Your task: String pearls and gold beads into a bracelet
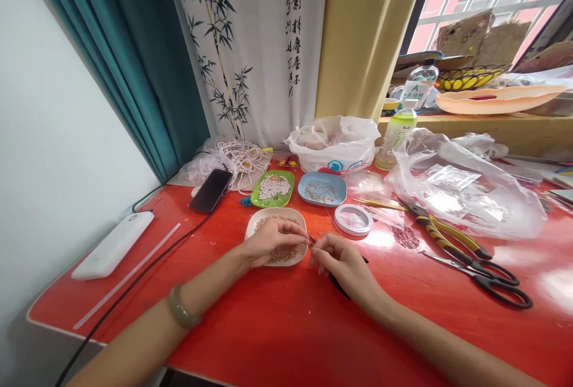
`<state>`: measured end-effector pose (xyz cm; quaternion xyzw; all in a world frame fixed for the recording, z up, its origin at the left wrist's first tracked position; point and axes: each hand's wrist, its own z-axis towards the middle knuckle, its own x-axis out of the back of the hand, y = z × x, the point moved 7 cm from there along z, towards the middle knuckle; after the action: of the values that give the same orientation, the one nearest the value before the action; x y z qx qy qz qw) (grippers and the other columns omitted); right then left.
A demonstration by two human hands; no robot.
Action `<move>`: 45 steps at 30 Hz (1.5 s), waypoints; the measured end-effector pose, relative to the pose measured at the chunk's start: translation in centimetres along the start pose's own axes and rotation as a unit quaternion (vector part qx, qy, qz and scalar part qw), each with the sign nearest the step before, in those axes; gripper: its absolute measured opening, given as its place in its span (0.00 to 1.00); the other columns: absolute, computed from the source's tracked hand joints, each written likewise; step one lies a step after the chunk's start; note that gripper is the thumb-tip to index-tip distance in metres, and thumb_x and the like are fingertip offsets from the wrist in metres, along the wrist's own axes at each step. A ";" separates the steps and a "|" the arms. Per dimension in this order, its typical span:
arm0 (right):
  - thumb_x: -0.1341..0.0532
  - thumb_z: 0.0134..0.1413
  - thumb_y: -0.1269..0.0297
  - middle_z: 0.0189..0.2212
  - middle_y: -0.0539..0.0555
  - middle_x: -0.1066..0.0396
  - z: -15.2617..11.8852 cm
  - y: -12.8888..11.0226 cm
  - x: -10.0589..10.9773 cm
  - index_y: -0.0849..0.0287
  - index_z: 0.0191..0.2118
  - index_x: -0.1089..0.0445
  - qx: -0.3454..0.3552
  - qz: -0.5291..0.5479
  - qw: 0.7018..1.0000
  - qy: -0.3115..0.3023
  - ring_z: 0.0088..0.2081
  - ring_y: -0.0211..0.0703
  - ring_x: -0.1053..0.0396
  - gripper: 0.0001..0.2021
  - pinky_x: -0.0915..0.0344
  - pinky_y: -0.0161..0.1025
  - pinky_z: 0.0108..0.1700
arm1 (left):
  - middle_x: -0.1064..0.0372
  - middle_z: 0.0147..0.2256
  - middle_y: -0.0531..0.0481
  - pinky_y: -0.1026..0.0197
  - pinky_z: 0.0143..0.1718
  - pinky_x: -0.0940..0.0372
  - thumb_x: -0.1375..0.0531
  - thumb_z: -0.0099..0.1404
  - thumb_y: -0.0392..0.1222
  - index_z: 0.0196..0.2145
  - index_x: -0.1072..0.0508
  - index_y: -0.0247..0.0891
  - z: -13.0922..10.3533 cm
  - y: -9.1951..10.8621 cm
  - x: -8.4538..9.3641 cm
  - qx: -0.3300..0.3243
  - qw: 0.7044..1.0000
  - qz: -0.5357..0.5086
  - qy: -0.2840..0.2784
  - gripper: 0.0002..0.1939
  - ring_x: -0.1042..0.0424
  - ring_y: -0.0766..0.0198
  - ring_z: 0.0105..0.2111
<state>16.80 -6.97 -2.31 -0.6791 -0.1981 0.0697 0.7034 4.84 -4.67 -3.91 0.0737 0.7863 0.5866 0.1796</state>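
Note:
My left hand point(273, 240) reaches over the white dish point(250, 220) of gold beads, its thumb and fingers pinched on something too small to make out. Close beside it, my right hand point(338, 261) is closed around small black-handled pliers point(339, 285), whose dark tip points at the left fingertips. Behind the white dish are a green dish point(289, 179) with pale pink beads and a blue dish point(322, 178) with small metal pins. A round clear-lidded case point(353, 220) lies right of the dishes.
Scissors point(487, 276), larger yellow-black pliers point(441, 235) and a plastic bag point(496, 196) lie on the right. A phone point(211, 190), cable point(147, 273) and white power bank point(114, 243) are left. Bottles point(398, 133) and a filled white bag point(333, 145) stand behind.

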 end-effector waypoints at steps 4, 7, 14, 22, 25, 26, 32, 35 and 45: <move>0.47 0.47 0.67 0.19 0.48 0.34 0.0 0.0 0.0 0.59 0.23 0.40 -0.003 0.002 1.000 -0.001 0.21 0.34 0.39 0.05 0.42 0.33 0.24 | 0.32 0.24 0.51 0.68 0.27 0.42 0.34 0.44 0.39 0.26 0.26 0.31 -0.1 0.3 -0.1 -0.008 1.000 0.004 0.004 0.11 0.36 0.73 0.22; 0.47 0.47 0.68 0.19 0.48 0.34 0.0 0.0 0.1 0.59 0.23 0.39 0.000 -0.001 1.000 0.002 0.20 0.34 0.39 0.05 0.42 0.33 0.24 | 0.32 0.24 0.51 0.68 0.26 0.42 0.34 0.44 0.39 0.26 0.26 0.31 -0.2 0.3 -0.1 -0.004 1.000 -0.001 0.003 0.11 0.36 0.73 0.22; 0.47 0.46 0.68 0.19 0.48 0.34 0.1 0.1 0.1 0.58 0.23 0.40 0.003 -0.013 1.000 0.008 0.21 0.34 0.38 0.05 0.41 0.33 0.25 | 0.31 0.25 0.50 0.67 0.27 0.41 0.34 0.45 0.39 0.27 0.26 0.32 -0.1 -0.1 0.2 -0.007 1.000 0.000 -0.002 0.10 0.34 0.71 0.24; 0.47 0.46 0.67 0.19 0.48 0.34 0.1 0.2 0.1 0.58 0.22 0.40 -0.001 -0.017 1.000 0.005 0.21 0.34 0.39 0.05 0.41 0.33 0.24 | 0.30 0.27 0.48 0.66 0.29 0.40 0.34 0.45 0.40 0.28 0.26 0.32 0.0 -0.1 0.3 -0.016 1.000 0.017 -0.001 0.11 0.34 0.69 0.26; 0.47 0.45 0.68 0.18 0.47 0.34 0.2 0.2 0.1 0.58 0.22 0.40 -0.002 -0.019 1.000 0.003 0.20 0.34 0.39 0.05 0.42 0.33 0.24 | 0.31 0.26 0.49 0.66 0.29 0.41 0.35 0.45 0.40 0.27 0.26 0.32 0.0 0.0 0.2 -0.021 0.999 0.025 -0.004 0.10 0.34 0.70 0.25; 0.48 0.45 0.68 0.18 0.47 0.34 0.2 0.3 0.1 0.58 0.22 0.40 -0.002 -0.019 1.000 0.002 0.20 0.34 0.39 0.05 0.42 0.33 0.24 | 0.31 0.26 0.49 0.67 0.28 0.41 0.35 0.45 0.39 0.27 0.26 0.32 0.0 0.1 0.2 -0.024 0.999 0.030 -0.005 0.10 0.34 0.70 0.25; 0.47 0.46 0.68 0.18 0.47 0.35 0.2 0.3 0.0 0.58 0.23 0.40 -0.006 -0.011 1.000 0.001 0.20 0.33 0.39 0.05 0.42 0.32 0.24 | 0.30 0.27 0.49 0.65 0.31 0.40 0.36 0.47 0.39 0.27 0.26 0.33 -0.2 1.1 -0.2 -0.077 0.992 0.095 0.001 0.08 0.33 0.68 0.27; 0.47 0.49 0.62 0.18 0.47 0.35 0.2 0.4 -0.2 0.58 0.25 0.40 -0.008 0.002 1.000 -0.009 0.19 0.33 0.39 0.07 0.41 0.32 0.23 | 0.29 0.28 0.48 0.64 0.35 0.39 0.37 0.49 0.39 0.27 0.26 0.34 -0.4 2.0 -0.3 -0.123 0.977 0.171 0.028 0.07 0.32 0.65 0.31; 0.48 0.52 0.55 0.20 0.46 0.36 0.5 0.5 -0.5 0.58 0.28 0.43 0.019 0.060 0.998 -0.006 0.18 0.31 0.40 0.11 0.42 0.32 0.22 | 0.29 0.31 0.47 0.64 0.35 0.38 0.44 0.57 0.45 0.30 0.28 0.33 -0.4 3.4 0.2 -0.178 0.945 0.272 0.047 0.11 0.32 0.65 0.32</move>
<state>16.28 -6.63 -2.88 -0.6757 -0.1594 0.1198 0.7097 4.23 -3.94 -0.64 0.2239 0.6267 0.7463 -0.0132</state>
